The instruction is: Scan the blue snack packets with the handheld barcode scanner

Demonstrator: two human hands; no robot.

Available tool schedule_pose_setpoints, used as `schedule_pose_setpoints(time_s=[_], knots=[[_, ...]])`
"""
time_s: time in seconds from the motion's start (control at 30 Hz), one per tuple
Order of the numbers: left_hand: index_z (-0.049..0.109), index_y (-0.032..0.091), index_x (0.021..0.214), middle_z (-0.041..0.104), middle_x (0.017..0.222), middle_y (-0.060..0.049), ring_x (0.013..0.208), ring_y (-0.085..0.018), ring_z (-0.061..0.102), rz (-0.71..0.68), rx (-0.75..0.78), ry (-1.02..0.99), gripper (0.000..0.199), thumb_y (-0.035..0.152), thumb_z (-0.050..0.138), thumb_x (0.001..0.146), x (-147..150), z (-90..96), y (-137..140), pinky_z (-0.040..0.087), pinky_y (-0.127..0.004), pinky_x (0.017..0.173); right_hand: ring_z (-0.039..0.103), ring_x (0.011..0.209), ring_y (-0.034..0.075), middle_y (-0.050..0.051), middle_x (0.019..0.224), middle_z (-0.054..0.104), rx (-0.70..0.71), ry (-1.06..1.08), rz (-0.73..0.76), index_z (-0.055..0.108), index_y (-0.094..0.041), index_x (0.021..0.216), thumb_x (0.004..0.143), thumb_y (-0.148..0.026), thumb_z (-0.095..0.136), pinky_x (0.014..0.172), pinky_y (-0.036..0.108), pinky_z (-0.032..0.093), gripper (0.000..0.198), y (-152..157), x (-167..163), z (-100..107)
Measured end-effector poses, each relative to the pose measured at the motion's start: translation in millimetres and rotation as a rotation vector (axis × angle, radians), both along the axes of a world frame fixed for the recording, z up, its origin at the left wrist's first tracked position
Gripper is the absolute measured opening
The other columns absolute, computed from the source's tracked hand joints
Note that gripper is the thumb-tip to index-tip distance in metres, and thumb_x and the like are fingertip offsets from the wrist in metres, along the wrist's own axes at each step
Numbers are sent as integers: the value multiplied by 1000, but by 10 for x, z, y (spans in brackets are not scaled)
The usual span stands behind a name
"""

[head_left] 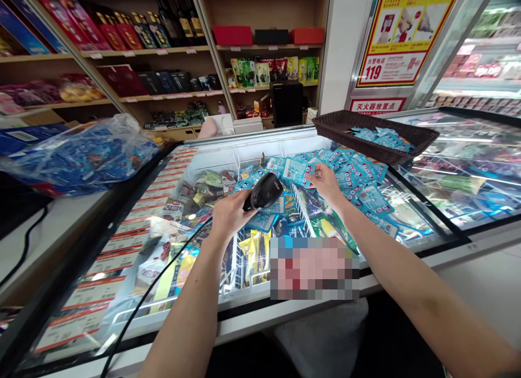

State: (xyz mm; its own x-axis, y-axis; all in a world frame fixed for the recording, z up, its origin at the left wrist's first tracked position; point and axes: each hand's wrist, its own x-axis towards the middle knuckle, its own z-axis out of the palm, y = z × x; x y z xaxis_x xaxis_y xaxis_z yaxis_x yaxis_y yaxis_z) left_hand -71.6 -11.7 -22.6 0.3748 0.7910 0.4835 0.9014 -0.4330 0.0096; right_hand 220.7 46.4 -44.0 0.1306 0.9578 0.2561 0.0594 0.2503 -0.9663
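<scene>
My left hand [231, 214] is wrapped round the handle of a black barcode scanner [266, 191], whose cord trails down to the left. The scanner's head points up and right, over the glass-topped freezer [150, 231]. My right hand [325, 183] pinches the right edge of a flat light-blue packet [298, 172] with a barcode label on it. This packet is just right of the scanner, a short gap away. Around and behind my right hand lie many similar blue packets [366, 174], spread on the freezer top.
A dark brown basket [374, 144] with more blue packets stands at the back right. Plastic-wrapped blue goods [81, 155] sit to the left. Shelves [146, 51] of boxes and bottles line the back. Wire dividers [300, 208] and colourful packs show inside the freezer.
</scene>
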Motion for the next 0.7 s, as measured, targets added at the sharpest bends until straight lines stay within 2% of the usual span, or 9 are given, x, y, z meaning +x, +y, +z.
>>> schedule_pose_setpoints(time_s=[0.7], knots=[[60, 23, 116, 71, 102, -5, 91, -23, 66, 13, -34, 34, 40, 44, 56, 82, 36, 34, -29, 41, -27, 64, 62, 66, 16, -2, 78, 57, 18, -12, 49, 51, -22, 87, 68, -41, 68, 58, 36, 59, 32, -100, -77, 83]])
